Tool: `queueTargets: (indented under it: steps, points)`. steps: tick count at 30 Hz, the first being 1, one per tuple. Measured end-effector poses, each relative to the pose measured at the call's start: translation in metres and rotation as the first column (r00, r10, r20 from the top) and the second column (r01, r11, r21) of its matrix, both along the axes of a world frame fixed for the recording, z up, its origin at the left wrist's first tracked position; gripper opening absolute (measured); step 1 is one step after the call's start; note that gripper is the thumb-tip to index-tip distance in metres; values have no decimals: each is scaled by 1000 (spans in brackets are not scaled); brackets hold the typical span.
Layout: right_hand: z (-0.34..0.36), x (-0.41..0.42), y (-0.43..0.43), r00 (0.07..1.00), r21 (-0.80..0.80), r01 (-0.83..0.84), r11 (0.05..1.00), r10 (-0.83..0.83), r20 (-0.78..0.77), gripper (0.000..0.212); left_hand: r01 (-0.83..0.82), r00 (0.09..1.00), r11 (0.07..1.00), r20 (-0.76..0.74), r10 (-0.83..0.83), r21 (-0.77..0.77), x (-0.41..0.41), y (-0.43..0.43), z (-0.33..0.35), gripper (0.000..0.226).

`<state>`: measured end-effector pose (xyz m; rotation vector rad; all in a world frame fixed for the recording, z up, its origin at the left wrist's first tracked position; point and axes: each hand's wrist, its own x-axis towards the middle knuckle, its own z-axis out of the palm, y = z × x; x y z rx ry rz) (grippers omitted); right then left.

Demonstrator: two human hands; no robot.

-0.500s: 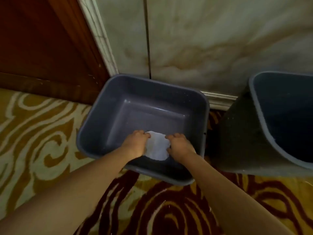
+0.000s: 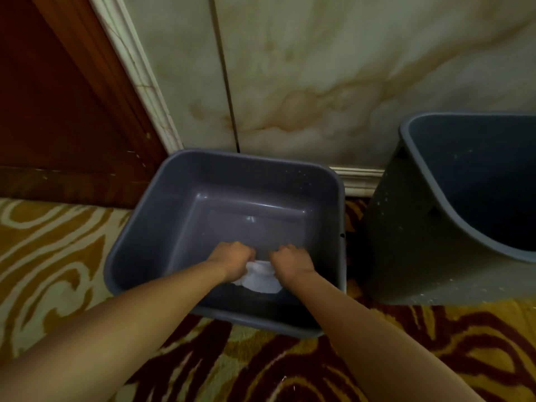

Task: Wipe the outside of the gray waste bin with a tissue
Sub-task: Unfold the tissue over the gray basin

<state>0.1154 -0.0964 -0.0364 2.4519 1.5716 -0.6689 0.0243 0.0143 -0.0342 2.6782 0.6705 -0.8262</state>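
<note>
A square gray waste bin (image 2: 185, 198) stands on the carpet against the marble wall, seen from above with its inside bare. My left hand (image 2: 232, 258) and my right hand (image 2: 291, 264) are side by side over the bin's near part. Both hands grip a white tissue (image 2: 261, 280), which is bunched between them and hangs below the knuckles. My forearms cross the bin's near rim. The fingertips are curled under and hidden.
A second, darker gray bin (image 2: 406, 242) stands to the right, close beside the first. A wooden door (image 2: 58, 97) is at the left, a white baseboard (image 2: 356, 177) runs along the marble wall, and patterned gold-and-maroon carpet (image 2: 58, 256) covers the floor.
The tissue was spread flatter between my hands; now it is bunched up and the hands have drawn closer together. The bin has not moved.
</note>
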Motion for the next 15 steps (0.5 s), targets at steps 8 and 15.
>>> queueTargets:
  steps: [8, 15]
  points:
    - [50, 18, -8, 819, 239, 492, 837, -353, -452, 17, -196, 946, 964, 224, 235, -182, 1, 13, 37, 16]
    - [115, 19, -23, 884, 466, 420, 779, -236, -403, 23, -60, 950, 946, 272, 152, -320, 9, 14, 85, 25]
